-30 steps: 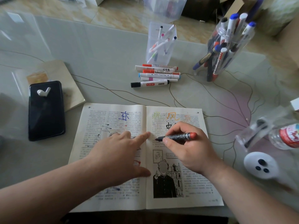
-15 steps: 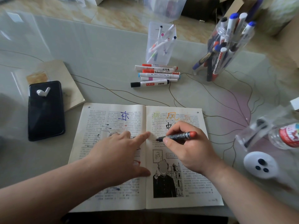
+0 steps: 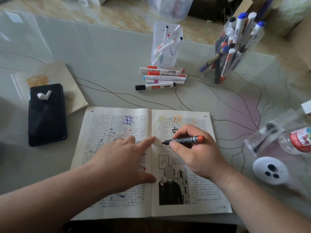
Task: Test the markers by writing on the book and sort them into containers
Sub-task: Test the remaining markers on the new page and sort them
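On the glossy desk (image 3: 104, 52), beige floor tiles (image 3: 127, 15) beyond, left hand (image 3: 121, 158) lies flat on the open book (image 3: 193, 207); right hand (image 3: 198, 157) grips a marker (image 3: 183, 140).

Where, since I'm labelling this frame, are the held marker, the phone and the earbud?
held marker (image 3: 188, 140), head view, mid-barrel.
phone (image 3: 48, 121), head view, bare screen.
earbud (image 3: 44, 95), head view, white body.

glass table (image 3: 104, 52) | marbled beige floor (image 3: 127, 17) | soft daylight
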`<state>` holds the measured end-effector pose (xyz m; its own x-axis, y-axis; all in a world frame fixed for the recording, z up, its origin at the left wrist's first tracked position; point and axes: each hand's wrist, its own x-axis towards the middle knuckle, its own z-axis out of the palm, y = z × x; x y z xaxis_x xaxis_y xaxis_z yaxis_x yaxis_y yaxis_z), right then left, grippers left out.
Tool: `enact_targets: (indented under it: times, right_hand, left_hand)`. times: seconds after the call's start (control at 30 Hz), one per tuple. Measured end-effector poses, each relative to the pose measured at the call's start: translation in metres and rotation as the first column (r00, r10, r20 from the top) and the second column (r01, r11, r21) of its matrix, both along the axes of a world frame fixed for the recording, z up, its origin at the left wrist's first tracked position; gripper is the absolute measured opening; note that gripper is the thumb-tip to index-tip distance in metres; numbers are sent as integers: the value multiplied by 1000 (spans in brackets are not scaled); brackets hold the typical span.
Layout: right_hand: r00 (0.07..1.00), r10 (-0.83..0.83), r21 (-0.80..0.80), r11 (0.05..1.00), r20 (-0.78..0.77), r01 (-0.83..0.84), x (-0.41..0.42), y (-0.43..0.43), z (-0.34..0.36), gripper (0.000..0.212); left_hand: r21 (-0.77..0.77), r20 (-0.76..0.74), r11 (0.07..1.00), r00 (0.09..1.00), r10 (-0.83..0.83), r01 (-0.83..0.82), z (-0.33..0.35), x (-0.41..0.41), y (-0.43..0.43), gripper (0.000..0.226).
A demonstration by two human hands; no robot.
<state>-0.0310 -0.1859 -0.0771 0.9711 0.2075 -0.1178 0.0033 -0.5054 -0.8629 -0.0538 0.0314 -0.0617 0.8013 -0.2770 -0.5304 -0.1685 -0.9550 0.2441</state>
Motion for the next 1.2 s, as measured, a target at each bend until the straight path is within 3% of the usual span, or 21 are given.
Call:
enact_targets:
  times: [0.37, 0.9, 1.2]
  right_hand:
    - [1000, 20, 40, 999, -15, -20, 0, -1, 2, 5]
    - [994, -110, -13, 994, -9, 110, 3, -1, -1, 17]
    - [998, -44, -23, 999, -36, 43, -3, 6, 7, 13]
  left_hand:
    - [2, 3, 1000, 1000, -7, 7, 0, 0, 0, 106]
    - [0, 25, 1000, 1000, -6, 6, -1, 0, 0, 105]
    - [11, 5, 1000, 1000, -6, 6, 1, 1, -1, 106]
